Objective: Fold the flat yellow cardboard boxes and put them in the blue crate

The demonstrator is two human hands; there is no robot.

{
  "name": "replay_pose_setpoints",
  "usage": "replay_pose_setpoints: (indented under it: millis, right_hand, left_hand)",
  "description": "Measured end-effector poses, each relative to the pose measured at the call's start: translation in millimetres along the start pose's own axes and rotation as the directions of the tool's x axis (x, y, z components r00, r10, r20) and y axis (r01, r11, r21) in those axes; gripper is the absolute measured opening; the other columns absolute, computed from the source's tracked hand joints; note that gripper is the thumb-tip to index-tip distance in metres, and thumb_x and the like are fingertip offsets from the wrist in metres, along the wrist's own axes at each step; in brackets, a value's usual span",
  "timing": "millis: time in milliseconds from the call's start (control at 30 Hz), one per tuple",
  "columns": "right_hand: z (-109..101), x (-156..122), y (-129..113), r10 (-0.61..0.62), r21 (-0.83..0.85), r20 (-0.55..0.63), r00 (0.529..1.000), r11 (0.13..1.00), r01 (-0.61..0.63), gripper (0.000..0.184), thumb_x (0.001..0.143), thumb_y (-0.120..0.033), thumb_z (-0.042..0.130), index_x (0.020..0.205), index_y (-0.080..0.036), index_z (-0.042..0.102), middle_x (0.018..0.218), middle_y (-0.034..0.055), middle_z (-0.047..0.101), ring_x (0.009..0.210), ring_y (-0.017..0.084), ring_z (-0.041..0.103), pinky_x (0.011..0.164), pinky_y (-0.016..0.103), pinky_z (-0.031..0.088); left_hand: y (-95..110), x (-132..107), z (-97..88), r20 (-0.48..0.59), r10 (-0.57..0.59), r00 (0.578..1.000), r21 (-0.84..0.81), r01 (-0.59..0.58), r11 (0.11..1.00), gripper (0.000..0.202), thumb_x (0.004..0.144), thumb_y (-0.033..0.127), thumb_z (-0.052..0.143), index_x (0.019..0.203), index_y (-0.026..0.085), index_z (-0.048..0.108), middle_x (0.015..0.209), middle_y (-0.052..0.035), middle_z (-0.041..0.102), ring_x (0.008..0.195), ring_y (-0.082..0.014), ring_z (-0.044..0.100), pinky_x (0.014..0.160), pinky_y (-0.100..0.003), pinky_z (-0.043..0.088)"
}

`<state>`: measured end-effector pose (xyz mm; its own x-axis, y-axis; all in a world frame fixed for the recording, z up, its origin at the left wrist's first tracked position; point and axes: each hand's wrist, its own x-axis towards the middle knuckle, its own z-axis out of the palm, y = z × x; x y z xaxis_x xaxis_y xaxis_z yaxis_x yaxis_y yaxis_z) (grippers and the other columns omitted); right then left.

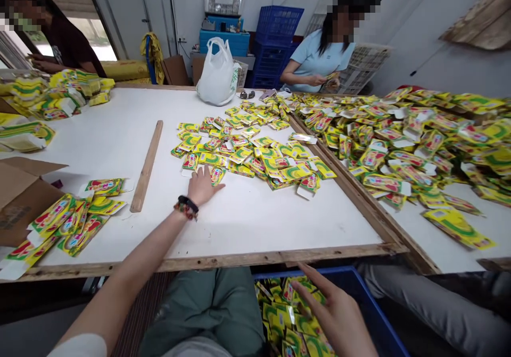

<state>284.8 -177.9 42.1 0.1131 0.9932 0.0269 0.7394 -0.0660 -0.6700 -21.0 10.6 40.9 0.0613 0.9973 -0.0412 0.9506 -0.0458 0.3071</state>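
My left hand (203, 187), with a dark band and beads at its wrist, reaches over the white table. Its fingers lie spread at the near edge of a loose heap of small yellow-green printed boxes (239, 155), over one box (217, 175). Below the table's front edge, my right hand (333, 306) hovers with thumb and fingers apart and nothing visible between them. Under it stands a blue crate (355, 280) holding many similar boxes (279, 320). How deep the right hand is over the crate I cannot tell.
A wooden strip (147, 168) lies left of the heap. More flat boxes (80, 218) and a cardboard carton (26, 202) are at left. A wooden rail (351, 197) borders a large box pile (399, 149). A white plastic bag (217, 75) stands behind. Two people work across the table.
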Motion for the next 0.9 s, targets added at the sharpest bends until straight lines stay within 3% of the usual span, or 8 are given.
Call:
replay_pose_setpoints:
  millis: [167,267,333,367,467,633,733,900]
  right_hand:
    - [46.4,34.9,-44.7,-0.318,0.085,-0.01,0.948,0.944,0.318,0.045,0.088,-0.041,0.052,0.126,-0.02,0.061,0.136,0.0096,0.052,0.131,0.028,0.046,0.103,0.045,0.045]
    - [56.9,57.1,-69.6,-0.364,0.13,-0.091,0.927,0.918,0.374,0.056,0.086,-0.041,0.056,0.137,-0.019,0.049,0.144,0.0099,0.044,0.139,0.03,0.033,0.112,0.051,0.032]
    - [56.9,63.3,-79.3,-0.33,0.289,0.02,0.944,0.906,0.31,0.051,0.086,-0.041,0.056,0.132,-0.019,0.053,0.133,0.0108,0.056,0.126,0.029,0.05,0.105,0.046,0.04]
    - [57.1,63.0,-82.8,-0.302,0.402,0.089,0.949,0.883,0.243,0.046,0.088,-0.042,0.054,0.127,-0.019,0.056,0.123,0.0099,0.062,0.114,0.026,0.059,0.098,0.041,0.047]
    - [65.2,51.4,-89.1,-0.19,0.706,0.175,0.966,0.708,0.012,0.035,0.088,-0.045,0.054,0.109,-0.019,0.062,0.103,0.0057,0.069,0.091,0.019,0.064,0.081,0.028,0.052]
    - [91.3,30.4,-86.9,0.024,0.887,0.254,0.967,0.393,-0.243,0.051,0.079,-0.061,0.058,0.103,-0.017,0.068,0.101,0.0076,0.07,0.095,0.021,0.063,0.079,0.029,0.053]
    - [94.8,30.0,-87.6,0.135,0.903,0.299,0.945,0.281,-0.325,0.054,0.074,-0.064,0.061,0.089,-0.013,0.072,0.086,0.0085,0.071,0.086,0.023,0.065,0.075,0.033,0.054]
    - [96.4,29.3,-94.4,0.18,0.924,0.293,0.939,0.201,-0.326,0.045,0.067,-0.058,0.07,0.077,-0.014,0.072,0.075,0.0057,0.07,0.074,0.021,0.064,0.067,0.031,0.053]
  left_hand:
    - [20.4,14.6,-9.0,0.085,0.225,0.971,0.088,-0.232,0.969,0.037,0.076,0.015,0.063,0.112,0.009,0.056,0.113,-0.0172,0.059,0.111,-0.0315,0.054,0.098,-0.046,0.039]
    - [36.0,-35.2,-14.1,0.075,0.566,0.821,0.073,-0.571,0.818,0.04,0.082,0.006,0.051,0.117,0.025,0.054,0.118,-0.0052,0.059,0.127,-0.0245,0.042,0.113,-0.047,0.02]
    - [41.6,-70.6,-13.3,-0.101,0.729,0.677,0.06,-0.728,0.683,0.047,0.085,0.005,0.045,0.125,0.028,0.048,0.128,-0.0059,0.053,0.134,-0.026,0.034,0.114,-0.052,0.014]
    - [43.3,-85.5,-10.5,-0.232,0.712,0.663,0.01,-0.73,0.683,0.052,0.084,0.006,0.045,0.131,0.028,0.041,0.136,-0.008,0.046,0.137,-0.0278,0.029,0.114,-0.054,0.013]
    - [48.6,-116.3,8.6,-0.475,0.41,0.779,-0.355,-0.595,0.721,0.078,0.08,0.016,0.053,0.146,0.021,0.012,0.15,-0.0173,0.022,0.139,-0.0317,0.024,0.112,-0.052,0.026]
    - [70.9,-139.4,48.2,-0.237,0.078,0.968,-0.713,-0.228,0.663,0.077,0.081,0.032,0.057,0.141,0.015,0.012,0.126,-0.0179,0.052,0.109,-0.027,0.058,0.091,-0.043,0.049]
    - [83.8,-145.7,58.7,-0.194,-0.076,0.978,-0.69,-0.081,0.719,0.083,0.074,0.038,0.066,0.138,0.013,0.018,0.116,-0.0167,0.058,0.101,-0.029,0.062,0.086,-0.044,0.051]
    - [86.8,-146.5,62.1,-0.321,-0.12,0.94,-0.573,-0.092,0.814,0.066,0.075,0.036,0.064,0.128,0.013,0.034,0.114,-0.0168,0.059,0.105,-0.03,0.061,0.084,-0.043,0.052]
